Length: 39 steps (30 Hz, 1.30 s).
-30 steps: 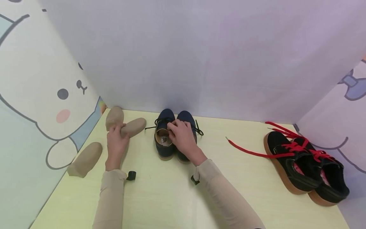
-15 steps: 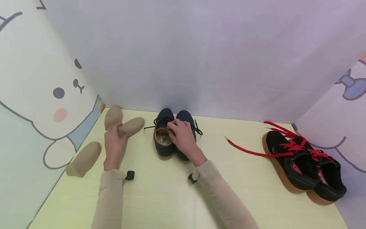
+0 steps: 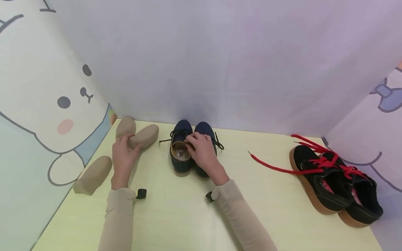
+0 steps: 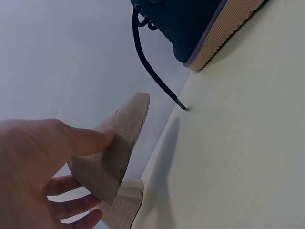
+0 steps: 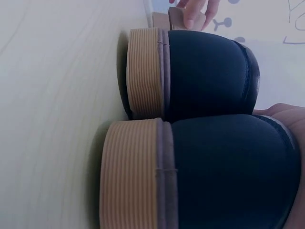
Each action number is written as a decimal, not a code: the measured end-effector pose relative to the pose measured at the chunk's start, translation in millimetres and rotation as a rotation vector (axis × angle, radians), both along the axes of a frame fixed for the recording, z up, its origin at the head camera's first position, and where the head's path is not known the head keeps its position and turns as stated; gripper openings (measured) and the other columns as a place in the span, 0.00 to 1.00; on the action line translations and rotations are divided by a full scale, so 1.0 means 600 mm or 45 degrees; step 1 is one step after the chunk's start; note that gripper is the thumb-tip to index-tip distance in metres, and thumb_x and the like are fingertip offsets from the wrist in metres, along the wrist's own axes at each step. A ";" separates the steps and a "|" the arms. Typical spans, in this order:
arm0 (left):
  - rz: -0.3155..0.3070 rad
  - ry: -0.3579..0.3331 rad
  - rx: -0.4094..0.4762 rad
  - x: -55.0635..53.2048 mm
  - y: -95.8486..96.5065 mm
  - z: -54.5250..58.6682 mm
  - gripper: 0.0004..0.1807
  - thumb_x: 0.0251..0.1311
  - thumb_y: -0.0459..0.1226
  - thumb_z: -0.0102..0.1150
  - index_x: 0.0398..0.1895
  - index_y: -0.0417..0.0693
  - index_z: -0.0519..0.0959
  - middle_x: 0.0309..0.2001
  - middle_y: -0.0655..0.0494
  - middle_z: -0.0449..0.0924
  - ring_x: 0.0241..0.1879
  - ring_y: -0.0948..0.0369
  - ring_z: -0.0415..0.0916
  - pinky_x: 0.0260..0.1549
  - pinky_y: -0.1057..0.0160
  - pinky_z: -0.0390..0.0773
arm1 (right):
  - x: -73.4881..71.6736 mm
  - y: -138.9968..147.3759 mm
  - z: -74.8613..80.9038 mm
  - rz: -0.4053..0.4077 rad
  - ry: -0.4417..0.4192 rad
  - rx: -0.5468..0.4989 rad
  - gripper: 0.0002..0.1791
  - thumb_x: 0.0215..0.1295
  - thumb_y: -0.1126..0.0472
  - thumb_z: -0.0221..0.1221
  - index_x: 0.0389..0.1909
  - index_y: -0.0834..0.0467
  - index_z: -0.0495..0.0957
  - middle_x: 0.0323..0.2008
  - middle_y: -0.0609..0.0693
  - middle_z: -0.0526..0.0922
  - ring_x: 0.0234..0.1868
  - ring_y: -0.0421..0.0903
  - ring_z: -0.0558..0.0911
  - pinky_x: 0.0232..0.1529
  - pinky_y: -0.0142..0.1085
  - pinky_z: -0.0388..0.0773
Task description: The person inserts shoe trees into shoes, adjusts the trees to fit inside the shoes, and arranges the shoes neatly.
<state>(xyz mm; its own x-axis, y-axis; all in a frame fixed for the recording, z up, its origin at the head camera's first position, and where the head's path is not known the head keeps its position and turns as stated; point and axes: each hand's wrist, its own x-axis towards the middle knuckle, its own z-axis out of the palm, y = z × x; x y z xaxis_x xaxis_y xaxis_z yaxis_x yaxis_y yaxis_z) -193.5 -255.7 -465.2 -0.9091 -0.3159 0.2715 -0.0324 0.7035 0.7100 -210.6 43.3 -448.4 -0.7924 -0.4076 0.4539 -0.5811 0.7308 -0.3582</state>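
Note:
My left hand [image 3: 123, 158] holds a tan moulded shoe insert [image 3: 145, 136] between thumb and fingers. In the left wrist view this insert [image 4: 116, 143] is tilted, with the thumb on its near face. A second tan insert [image 3: 126, 127] stands at the back wall beside it, and a third insert [image 3: 94, 174] lies nearer at the left edge. Two navy lace-up shoes stand side by side: the left shoe [image 3: 181, 165] and the right shoe [image 3: 203, 127]. My right hand [image 3: 202, 151] reaches over the right shoe, its curled fingertips pinching the left shoe's tongue edge; the exact contact is partly hidden.
At the right lies a pair of black sneakers [image 3: 334, 198] with loose red laces [image 3: 276, 168] trailing left over the table [image 3: 176, 216]. A pale back wall [image 3: 220, 62] rises behind the shoes. A black lace [image 4: 147, 67] sticks out from the left navy shoe.
The held insert has risen slightly and tilted more steeply, while the left hand's thumb and fingers have spread a little apart. The right hand stays at the navy shoe with hardly any movement.

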 end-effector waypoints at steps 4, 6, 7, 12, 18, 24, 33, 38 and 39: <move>-0.027 0.001 -0.014 0.005 0.001 0.004 0.28 0.61 0.37 0.74 0.64 0.44 0.76 0.65 0.34 0.74 0.62 0.33 0.68 0.63 0.35 0.67 | 0.006 0.005 0.002 0.008 -0.015 0.006 0.07 0.75 0.60 0.62 0.49 0.52 0.86 0.50 0.48 0.86 0.53 0.49 0.84 0.66 0.54 0.72; -0.033 0.008 -0.017 0.009 0.002 0.006 0.29 0.61 0.38 0.74 0.64 0.43 0.76 0.65 0.34 0.74 0.63 0.33 0.68 0.63 0.35 0.67 | 0.008 0.006 0.003 0.013 -0.028 0.009 0.09 0.75 0.61 0.61 0.51 0.52 0.86 0.52 0.49 0.86 0.55 0.49 0.84 0.66 0.54 0.72; -0.032 0.010 -0.018 0.011 0.002 0.007 0.29 0.61 0.38 0.75 0.64 0.43 0.76 0.65 0.34 0.73 0.63 0.33 0.68 0.63 0.35 0.67 | 0.008 0.007 0.004 0.014 -0.036 0.007 0.10 0.75 0.61 0.61 0.52 0.52 0.86 0.53 0.49 0.86 0.56 0.50 0.84 0.67 0.54 0.72; -0.026 0.072 -0.012 0.025 0.008 0.013 0.30 0.59 0.37 0.76 0.63 0.42 0.77 0.62 0.34 0.75 0.61 0.35 0.69 0.61 0.37 0.67 | 0.009 0.010 0.008 0.053 -0.035 -0.090 0.11 0.75 0.65 0.59 0.52 0.55 0.86 0.56 0.53 0.86 0.58 0.54 0.84 0.65 0.55 0.75; -0.035 0.160 -0.032 0.048 0.018 0.028 0.30 0.56 0.37 0.79 0.61 0.41 0.78 0.54 0.37 0.77 0.52 0.40 0.70 0.52 0.46 0.66 | 0.012 0.020 0.012 0.105 0.005 -0.136 0.11 0.75 0.67 0.59 0.49 0.55 0.87 0.55 0.52 0.87 0.57 0.54 0.83 0.61 0.52 0.78; -0.050 0.146 -0.045 0.077 0.033 0.041 0.30 0.56 0.39 0.79 0.61 0.43 0.78 0.54 0.38 0.76 0.52 0.41 0.70 0.49 0.48 0.66 | 0.017 0.038 0.013 0.130 -0.013 -0.100 0.12 0.75 0.68 0.57 0.50 0.54 0.86 0.56 0.51 0.86 0.61 0.53 0.80 0.66 0.50 0.75; -0.107 0.306 -0.082 0.111 0.051 0.058 0.31 0.54 0.34 0.79 0.61 0.41 0.78 0.52 0.36 0.76 0.50 0.39 0.70 0.47 0.48 0.65 | 0.022 0.077 0.016 0.097 0.047 -0.035 0.12 0.71 0.68 0.62 0.49 0.53 0.86 0.56 0.51 0.86 0.62 0.55 0.79 0.65 0.53 0.75; -0.110 0.337 -0.080 0.125 0.063 0.063 0.33 0.53 0.34 0.80 0.63 0.40 0.77 0.52 0.36 0.76 0.48 0.41 0.69 0.47 0.52 0.64 | 0.025 0.091 0.016 0.071 -0.016 0.016 0.13 0.69 0.65 0.66 0.53 0.53 0.84 0.60 0.52 0.83 0.64 0.56 0.77 0.67 0.55 0.74; -0.109 0.339 -0.079 0.128 0.066 0.063 0.33 0.53 0.34 0.80 0.63 0.40 0.77 0.52 0.37 0.76 0.47 0.42 0.69 0.46 0.52 0.63 | 0.026 0.092 0.016 0.069 -0.028 0.020 0.13 0.69 0.65 0.66 0.53 0.53 0.83 0.61 0.53 0.82 0.64 0.57 0.77 0.69 0.56 0.73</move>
<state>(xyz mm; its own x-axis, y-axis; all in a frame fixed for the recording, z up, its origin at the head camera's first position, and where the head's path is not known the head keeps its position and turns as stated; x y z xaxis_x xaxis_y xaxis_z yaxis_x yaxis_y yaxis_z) -116.8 -216.3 -427.4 -0.8259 -0.2160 0.5208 0.2112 0.7380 0.6409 -195.3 98.7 -439.1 -0.7789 -0.4570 0.4294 -0.6118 0.7043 -0.3600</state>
